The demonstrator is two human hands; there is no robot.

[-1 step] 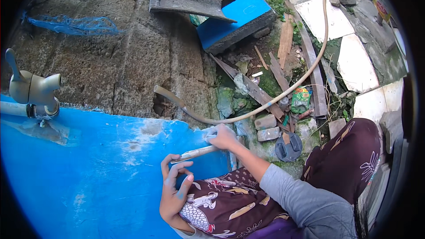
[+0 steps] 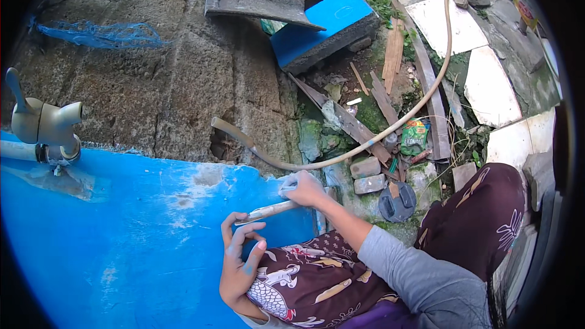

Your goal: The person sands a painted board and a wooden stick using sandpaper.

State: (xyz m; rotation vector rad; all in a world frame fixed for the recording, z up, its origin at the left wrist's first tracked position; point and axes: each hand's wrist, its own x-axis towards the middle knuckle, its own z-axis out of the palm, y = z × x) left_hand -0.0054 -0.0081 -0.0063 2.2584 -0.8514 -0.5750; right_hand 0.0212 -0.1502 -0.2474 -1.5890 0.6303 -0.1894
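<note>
A pale, narrow pipe (image 2: 277, 209) slants across the blue-painted surface (image 2: 152, 237) near my lap. My left hand (image 2: 241, 265) is at its near left end, index finger over it and middle finger below. The thumb stands apart from the pipe. Bluish smudges mark that hand. Farther right, my right hand (image 2: 304, 189) is closed at the pipe's upper part, by the edge of the blue surface. Its fingers look grey and dusty, and what they hold, if anything, is hidden.
A beige tap (image 2: 46, 120) stands at the left. A tan hose (image 2: 353, 157) curves across the rough ground. Beyond lie a blue-topped block (image 2: 335, 21), a curved grey tile (image 2: 259, 5), wooden planks (image 2: 436, 109), a green packet (image 2: 415, 136), bricks (image 2: 368, 184) and white slabs (image 2: 490, 88).
</note>
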